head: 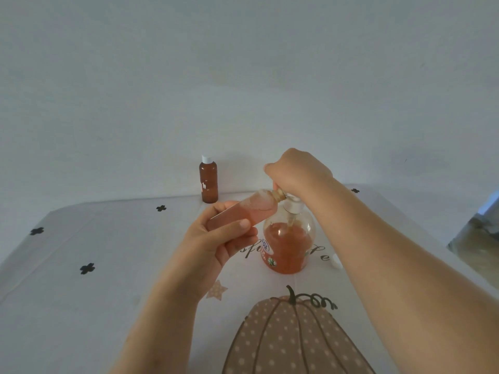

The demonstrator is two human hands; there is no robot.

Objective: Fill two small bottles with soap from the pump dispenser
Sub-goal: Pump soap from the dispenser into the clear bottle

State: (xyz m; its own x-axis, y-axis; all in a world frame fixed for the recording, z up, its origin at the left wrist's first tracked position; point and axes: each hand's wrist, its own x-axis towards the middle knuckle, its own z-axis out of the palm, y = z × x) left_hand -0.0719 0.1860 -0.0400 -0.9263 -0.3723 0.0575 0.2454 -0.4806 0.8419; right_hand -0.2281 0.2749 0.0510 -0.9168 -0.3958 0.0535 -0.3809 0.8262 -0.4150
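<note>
My left hand [216, 244] grips a small clear bottle [243, 214], tilted almost flat, partly filled with orange soap, its open neck up against the pump spout. My right hand [297, 171] sits on top of the white pump head [293, 205] of the round dispenser [287, 244], fingers curled over it and hiding most of it. The dispenser stands on the table and is roughly half full of orange soap. A second small amber bottle [208, 180] with a white cap stands upright at the table's back edge, to the left.
A white tablecloth [108, 265] with black crosses and a pumpkin print covers the table. A small white cap [336, 261] lies right of the dispenser. A plain wall rises just behind the table. The table's right edge drops off near the right border.
</note>
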